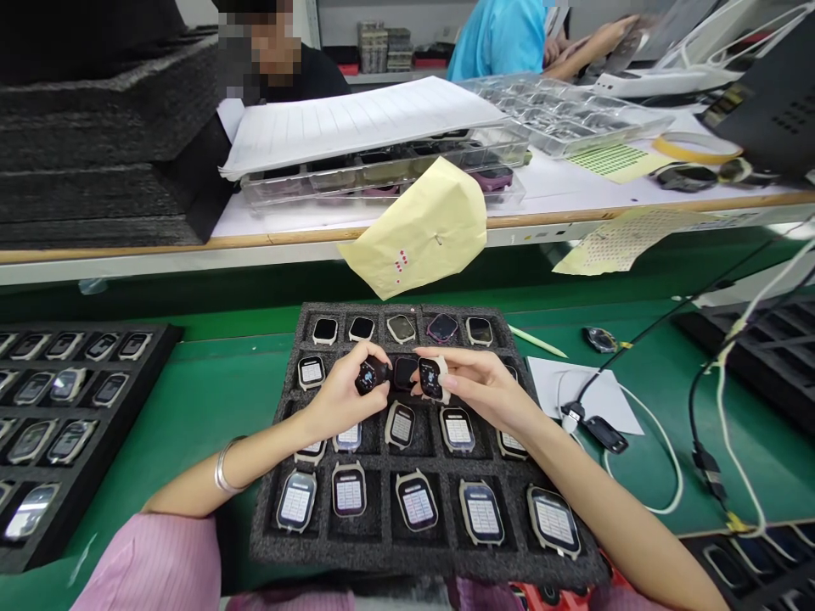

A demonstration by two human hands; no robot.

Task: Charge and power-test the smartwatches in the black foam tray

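Observation:
Above the second row of a black foam tray point(347, 552), my left hand point(349, 383) is closed around a dark smartwatch case point(369, 376) with its screen lit. Beside it, my right hand point(480, 383) pinches a light-framed smartwatch case point(430, 378), whose screen is lit too. Between the hands, a dark-screened watch case point(404, 373) lies in its compartment. Several more watch cases fill the tray; the front ones, such as this watch case point(482, 511), show white grids on their screens, while those along the back row, like this one point(324, 330), are dark.
Another foam tray of watches point(162, 339) lies at left, and one more point(700, 552) at lower right. White cables point(678, 484) and a charger point(604, 434) lie at right. Along the shelf edge point(280, 242) hangs a yellow paper point(426, 229). Two people sit behind the shelf.

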